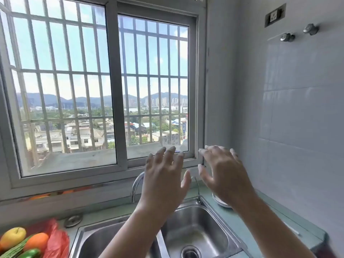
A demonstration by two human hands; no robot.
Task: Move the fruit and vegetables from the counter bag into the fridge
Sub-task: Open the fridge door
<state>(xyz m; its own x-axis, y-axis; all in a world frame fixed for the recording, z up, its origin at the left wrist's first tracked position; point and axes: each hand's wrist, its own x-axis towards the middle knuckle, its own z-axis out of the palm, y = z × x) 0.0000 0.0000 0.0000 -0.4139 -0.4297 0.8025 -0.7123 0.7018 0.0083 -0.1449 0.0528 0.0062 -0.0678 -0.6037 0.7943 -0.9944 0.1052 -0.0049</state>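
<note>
Over the stainless steel double sink (pixel 195 231) | left hand (pixel 163 175) and right hand (pixel 225 175) raised, each grip spread, holding nothing | thin red plastic bag (pixel 55 237) of fruit and vegetables far left on pale green worktop (pixel 111 211) | probably floppy, slippery: lift firm produce singly

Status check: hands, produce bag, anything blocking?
Left hand and right hand open, empty, above sink. Red bag with produce far left, untouched. No obstruction seen.
</note>
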